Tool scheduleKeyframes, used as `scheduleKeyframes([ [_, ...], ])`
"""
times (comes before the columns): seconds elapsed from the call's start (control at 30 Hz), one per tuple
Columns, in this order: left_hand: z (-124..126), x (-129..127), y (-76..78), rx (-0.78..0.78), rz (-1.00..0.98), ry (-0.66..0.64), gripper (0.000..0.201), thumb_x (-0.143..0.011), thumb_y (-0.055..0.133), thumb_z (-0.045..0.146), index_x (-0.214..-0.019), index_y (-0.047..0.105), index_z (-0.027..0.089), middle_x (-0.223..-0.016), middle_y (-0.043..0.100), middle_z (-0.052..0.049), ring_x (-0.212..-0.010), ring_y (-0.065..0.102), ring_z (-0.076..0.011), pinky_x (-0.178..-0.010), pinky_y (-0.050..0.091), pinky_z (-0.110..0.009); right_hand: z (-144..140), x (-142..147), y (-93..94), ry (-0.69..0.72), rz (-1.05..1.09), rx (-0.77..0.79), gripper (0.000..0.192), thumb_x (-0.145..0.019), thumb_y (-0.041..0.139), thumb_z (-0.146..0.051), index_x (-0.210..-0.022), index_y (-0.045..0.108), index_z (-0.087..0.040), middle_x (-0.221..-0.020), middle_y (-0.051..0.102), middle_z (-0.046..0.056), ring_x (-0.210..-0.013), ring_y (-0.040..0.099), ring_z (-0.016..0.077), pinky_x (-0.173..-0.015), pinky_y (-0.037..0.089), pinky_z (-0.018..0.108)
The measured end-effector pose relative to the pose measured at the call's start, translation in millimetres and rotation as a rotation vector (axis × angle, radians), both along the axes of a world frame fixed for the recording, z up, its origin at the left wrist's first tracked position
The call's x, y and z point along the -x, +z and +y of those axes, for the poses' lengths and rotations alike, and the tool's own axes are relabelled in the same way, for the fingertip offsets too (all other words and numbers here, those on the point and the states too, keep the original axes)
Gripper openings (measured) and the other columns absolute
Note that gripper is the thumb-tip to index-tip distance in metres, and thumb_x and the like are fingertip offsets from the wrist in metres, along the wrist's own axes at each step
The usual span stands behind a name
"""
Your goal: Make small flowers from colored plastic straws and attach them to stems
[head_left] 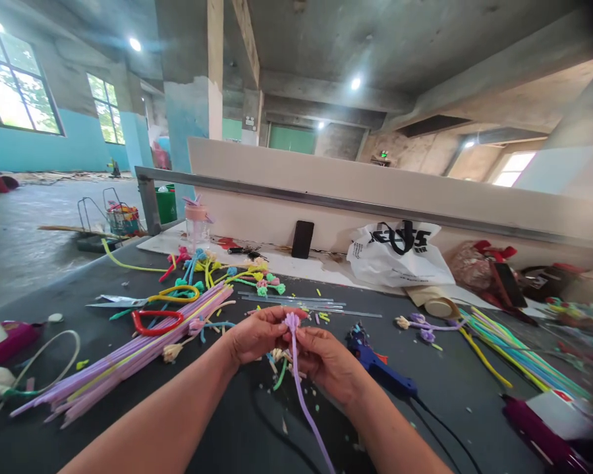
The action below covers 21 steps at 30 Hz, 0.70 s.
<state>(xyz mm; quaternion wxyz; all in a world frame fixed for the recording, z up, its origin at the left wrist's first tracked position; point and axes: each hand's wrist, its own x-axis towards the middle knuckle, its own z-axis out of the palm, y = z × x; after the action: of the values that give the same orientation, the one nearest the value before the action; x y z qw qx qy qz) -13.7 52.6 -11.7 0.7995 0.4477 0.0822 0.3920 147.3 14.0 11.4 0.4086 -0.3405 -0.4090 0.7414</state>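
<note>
On the dark worktop (227, 431), you have the bundle of stems (143, 356) lying at your left and the blue glue gun (383, 365) lying near your right hand (329, 359); neither is in use. Between your forearms, the lilac stem (301, 395) hangs down toward you from its bunched head (292, 321), which is raised in front of you at the center of the worktop. The step in hand appears to be shaping or gathering this head; the next move likely calls for a steady hold at its base while the loops are set evenly. Your left hand (261, 336) is closed in a thumb-and-finger pinch on the left side of the bunched head. Your right fingertips are closed on its right side, just at the neck; you cannot tell which loops each finger presses
</note>
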Motion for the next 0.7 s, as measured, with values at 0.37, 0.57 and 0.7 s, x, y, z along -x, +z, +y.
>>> scheduleKeyframes([
  [0.37,3.7,3.3,1.3,-0.023,0.032,0.107,0.036,-0.074,0.063,0.026,-0.107,0.060,0.013,-0.089,0.059,-0.008,-0.076,0.055,-0.0139,-0.071,0.042,-0.028,3.6,3.7,-2.1,-0.158,-0.236,-0.205,0.023,-0.061,0.073,-0.032,-0.061,0.060,-0.012,-0.043,0.043,-0.006,-0.039,0.025,0.0032,-0.041,0.012,0.022],
  [0.57,6.3,-2.1,3.8,-0.115,0.110,0.282,0.022,-0.070,0.067,0.031,-0.081,0.059,0.014,-0.079,0.055,-0.002,-0.070,0.053,-0.0116,-0.064,0.043,-0.026,7.2,1.6,-4.5,-0.263,-0.330,-0.277,0.023,-0.060,0.069,-0.032,-0.054,0.056,-0.014,-0.042,0.042,-0.006,-0.040,0.028,0.0051,-0.043,0.017,0.023],
  [0.7,8.1,-3.7,3.0,-0.133,0.156,0.321,0.025,-0.063,0.073,0.030,-0.072,0.056,0.013,-0.073,0.054,-0.001,-0.062,0.050,-0.0091,-0.060,0.040,-0.023,7.5,1.1,-4.0,-0.253,-0.374,-0.259,0.021,-0.061,0.066,-0.032,-0.055,0.056,-0.015,-0.043,0.044,-0.006,-0.041,0.029,0.0057,-0.044,0.017,0.023],
])
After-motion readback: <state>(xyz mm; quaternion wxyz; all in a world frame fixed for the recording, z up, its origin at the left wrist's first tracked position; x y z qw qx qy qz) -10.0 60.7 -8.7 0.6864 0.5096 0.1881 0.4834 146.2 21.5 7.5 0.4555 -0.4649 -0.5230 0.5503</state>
